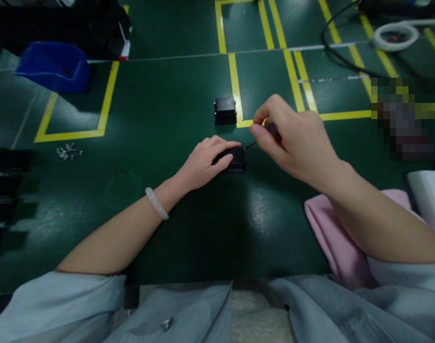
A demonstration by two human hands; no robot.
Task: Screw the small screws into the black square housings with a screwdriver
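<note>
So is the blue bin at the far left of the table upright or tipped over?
Tipped. The blue bin lies on its side, its open mouth facing toward the right rather than up; what it holds, if anything, cannot be seen.

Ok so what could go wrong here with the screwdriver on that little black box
The left hand covers most of the small black box and its fingertips lie close to the thin tool tip held by the right hand; a slip could jab them. The box is only pressed down, so it might slide on the green mat. The loose small parts could scatter if brushed.
</note>
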